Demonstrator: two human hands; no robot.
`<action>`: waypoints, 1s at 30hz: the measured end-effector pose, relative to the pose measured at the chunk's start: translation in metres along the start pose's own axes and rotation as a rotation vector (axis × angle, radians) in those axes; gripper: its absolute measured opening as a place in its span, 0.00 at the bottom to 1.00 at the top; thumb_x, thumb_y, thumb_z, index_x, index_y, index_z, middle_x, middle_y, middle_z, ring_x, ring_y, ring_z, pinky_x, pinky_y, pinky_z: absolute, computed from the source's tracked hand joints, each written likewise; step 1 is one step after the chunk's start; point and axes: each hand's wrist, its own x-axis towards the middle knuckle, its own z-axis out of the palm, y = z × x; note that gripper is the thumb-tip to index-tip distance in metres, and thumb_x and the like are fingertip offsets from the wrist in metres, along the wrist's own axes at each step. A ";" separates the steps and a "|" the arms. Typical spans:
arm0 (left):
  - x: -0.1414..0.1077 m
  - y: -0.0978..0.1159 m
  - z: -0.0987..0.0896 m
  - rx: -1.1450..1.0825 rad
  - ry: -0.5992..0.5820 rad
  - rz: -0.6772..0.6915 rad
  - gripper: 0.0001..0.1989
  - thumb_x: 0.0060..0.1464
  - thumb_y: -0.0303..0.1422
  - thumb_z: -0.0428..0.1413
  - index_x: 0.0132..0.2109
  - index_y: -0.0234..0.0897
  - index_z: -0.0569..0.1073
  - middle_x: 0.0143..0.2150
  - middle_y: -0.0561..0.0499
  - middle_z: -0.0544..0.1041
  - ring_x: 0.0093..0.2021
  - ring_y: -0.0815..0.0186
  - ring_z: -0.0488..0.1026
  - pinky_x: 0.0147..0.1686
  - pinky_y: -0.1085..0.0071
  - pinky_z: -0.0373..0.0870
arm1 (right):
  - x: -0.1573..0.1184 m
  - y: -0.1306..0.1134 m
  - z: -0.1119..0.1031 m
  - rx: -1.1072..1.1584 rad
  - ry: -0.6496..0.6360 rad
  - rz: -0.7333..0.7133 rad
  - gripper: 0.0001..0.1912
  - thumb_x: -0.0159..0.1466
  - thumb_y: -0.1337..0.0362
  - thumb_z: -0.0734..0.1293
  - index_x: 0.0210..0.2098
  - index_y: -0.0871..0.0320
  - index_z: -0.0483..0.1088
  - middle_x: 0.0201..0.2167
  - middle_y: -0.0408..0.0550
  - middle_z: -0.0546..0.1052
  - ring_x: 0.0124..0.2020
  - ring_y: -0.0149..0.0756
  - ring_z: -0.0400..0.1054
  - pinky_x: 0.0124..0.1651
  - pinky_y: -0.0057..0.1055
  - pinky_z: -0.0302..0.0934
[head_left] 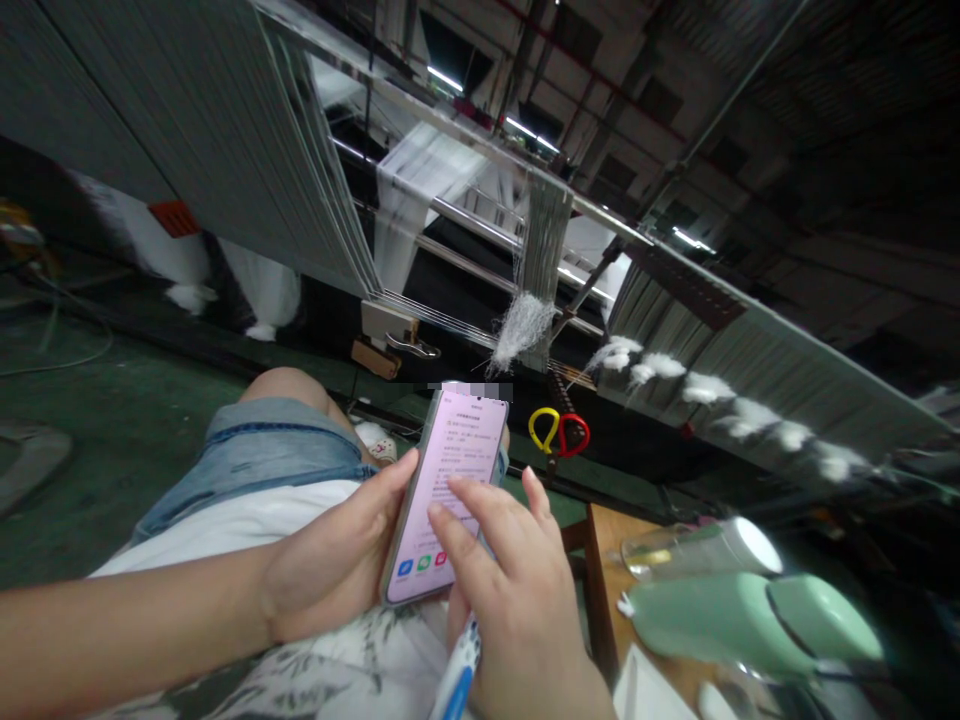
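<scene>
Looks like a textile workshop, judging by long rows of stretched threads [225, 130], white yarn bunches [521, 332], green floor [142, 420] and strip lights [532, 135] overhead.

The left hand [337, 560] grips with thumb extended, while the right hand [521, 590] stretches two fingers forward

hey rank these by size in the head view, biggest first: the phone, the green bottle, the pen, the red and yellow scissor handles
1. Green bottle
2. Phone
3. Scissor handles and pen: unranked; the right hand partly hides the pen.
</scene>
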 end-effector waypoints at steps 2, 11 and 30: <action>-0.002 0.003 -0.001 0.018 0.020 -0.020 0.25 0.62 0.46 0.45 0.54 0.33 0.74 0.50 0.41 0.78 0.51 0.57 0.73 0.53 0.63 0.66 | -0.003 0.001 -0.004 0.091 0.030 -0.026 0.12 0.64 0.67 0.59 0.44 0.58 0.71 0.42 0.46 0.78 0.42 0.33 0.72 0.67 0.45 0.41; -0.009 0.008 -0.005 0.155 0.088 -0.070 0.32 0.60 0.53 0.40 0.58 0.37 0.70 0.50 0.37 0.76 0.45 0.52 0.74 0.39 0.56 0.72 | -0.011 0.014 -0.024 0.173 0.208 0.118 0.17 0.57 0.79 0.61 0.40 0.55 0.71 0.33 0.42 0.78 0.35 0.29 0.74 0.58 0.41 0.60; -0.008 0.009 -0.002 0.149 0.043 -0.067 0.33 0.60 0.54 0.38 0.54 0.36 0.74 0.49 0.38 0.78 0.43 0.53 0.75 0.37 0.59 0.73 | -0.017 0.023 -0.016 0.182 0.230 0.350 0.12 0.62 0.72 0.62 0.42 0.54 0.72 0.32 0.45 0.78 0.31 0.33 0.74 0.42 0.34 0.70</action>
